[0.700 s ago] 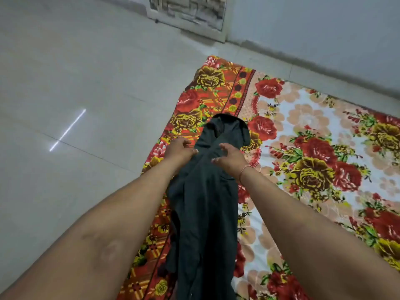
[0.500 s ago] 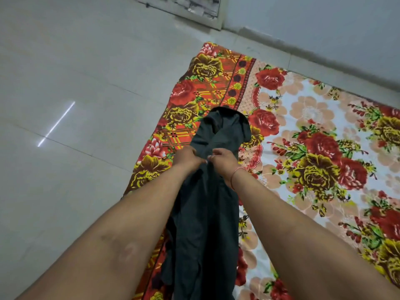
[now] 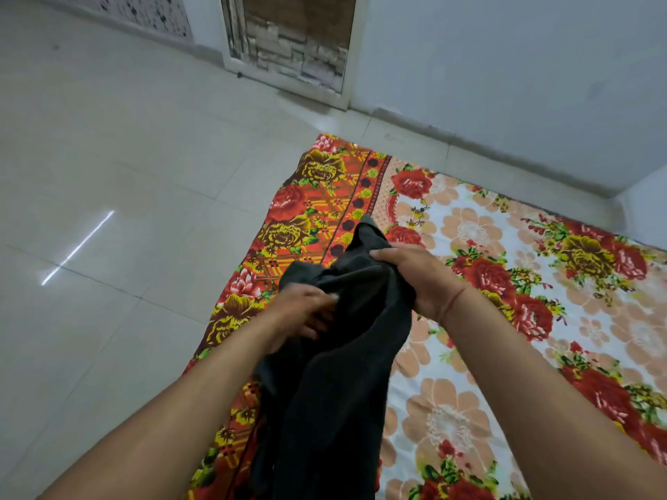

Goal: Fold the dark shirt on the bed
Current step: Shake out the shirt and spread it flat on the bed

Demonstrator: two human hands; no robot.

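One dark shirt (image 3: pixel 343 373), bunched between two hands above the left edge of the bed (image 3: pixel 480 232).
Half a second back I saw both hands pinching the shirt side by side while it lay in a long strip; now they have parted and its top end has been pulled up into a heap. The right hand (image 3: pixel 415 276) curls firmly round the upper cloth. The left hand (image 3: pixel 303 315) is blurred against the shirt's left edge, so I cannot tell whether it grips or only touches. I judge the shirt is being reopened and squared, with no fold made yet. Count: one shirt, two hands, one bed, one red thread (image 3: pixel 455 301) on the right wrist, one tiled floor (image 3: pixel 108 175).
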